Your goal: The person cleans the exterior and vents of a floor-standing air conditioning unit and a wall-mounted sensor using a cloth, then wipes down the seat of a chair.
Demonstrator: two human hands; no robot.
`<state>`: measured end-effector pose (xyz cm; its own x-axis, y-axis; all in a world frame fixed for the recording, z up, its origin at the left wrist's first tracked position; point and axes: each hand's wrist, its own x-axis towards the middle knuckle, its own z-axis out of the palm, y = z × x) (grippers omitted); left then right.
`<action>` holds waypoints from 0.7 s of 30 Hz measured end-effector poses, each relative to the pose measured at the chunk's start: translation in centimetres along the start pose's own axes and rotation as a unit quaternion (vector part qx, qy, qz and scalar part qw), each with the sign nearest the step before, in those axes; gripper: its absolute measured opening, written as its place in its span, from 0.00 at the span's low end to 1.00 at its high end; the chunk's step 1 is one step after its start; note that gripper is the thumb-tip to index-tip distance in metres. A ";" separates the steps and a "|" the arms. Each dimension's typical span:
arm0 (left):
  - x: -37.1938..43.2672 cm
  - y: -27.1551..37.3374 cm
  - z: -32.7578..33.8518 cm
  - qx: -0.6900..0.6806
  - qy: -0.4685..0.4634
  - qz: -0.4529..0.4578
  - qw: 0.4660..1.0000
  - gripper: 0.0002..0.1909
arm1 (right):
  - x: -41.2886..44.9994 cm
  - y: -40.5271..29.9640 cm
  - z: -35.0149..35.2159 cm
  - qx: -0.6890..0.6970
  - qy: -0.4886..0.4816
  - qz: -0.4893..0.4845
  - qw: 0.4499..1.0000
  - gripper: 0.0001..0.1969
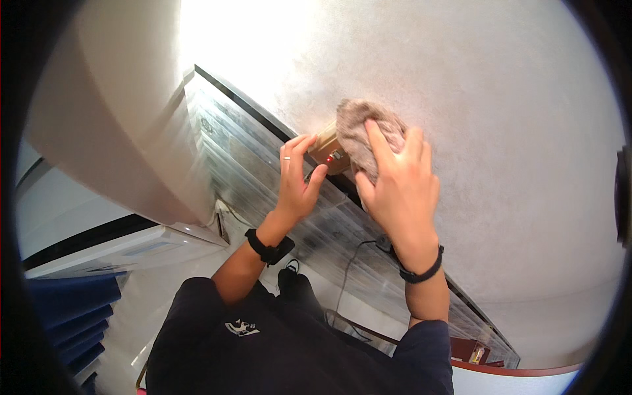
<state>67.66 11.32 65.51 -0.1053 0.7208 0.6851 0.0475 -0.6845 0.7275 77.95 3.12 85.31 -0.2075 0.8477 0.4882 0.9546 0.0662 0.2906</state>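
Note:
A small beige box [323,145] with a switch and a glowing red light sits against the pale wall, beside the dark trim strip. At its left end is my left hand [298,180], thumb and fingers apart; whether they grip it is unclear. A ring and a black wristband [269,247] show on that arm. My right hand [402,182] is shut on a crumpled grey-brown cloth [355,133]. The cloth lies over the box's right part and hides it. A black band [422,269] circles the right wrist.
Grey wood-look panelling [261,143] runs diagonally below the dark trim [242,103]. A cable [345,279] hangs from a dark plug [382,243]. At left are a white cabinet-like piece [143,247] and blue stepped padding [74,316]. A red-brown edged surface [523,370] lies lower right.

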 end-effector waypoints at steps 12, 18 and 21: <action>3.3 -1.0 -0.8 -0.023 -0.051 -0.041 0.998 0.26 | -8.3 3.1 3.2 0.179 -0.004 0.095 0.979 0.34; 4.3 -1.7 -1.6 -0.103 -0.100 -0.110 0.984 0.26 | -8.3 -0.6 10.8 0.261 0.157 0.162 0.939 0.36; 4.1 -2.1 -1.3 -0.123 -0.101 -0.121 0.980 0.25 | -9.7 -2.1 13.3 0.240 0.133 0.154 0.949 0.37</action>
<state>65.80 15.58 66.70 0.1154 0.8550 0.5056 -0.1978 -0.4791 0.8552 80.82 1.78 69.05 0.1122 0.7070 0.6983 0.9531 0.1222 -0.2769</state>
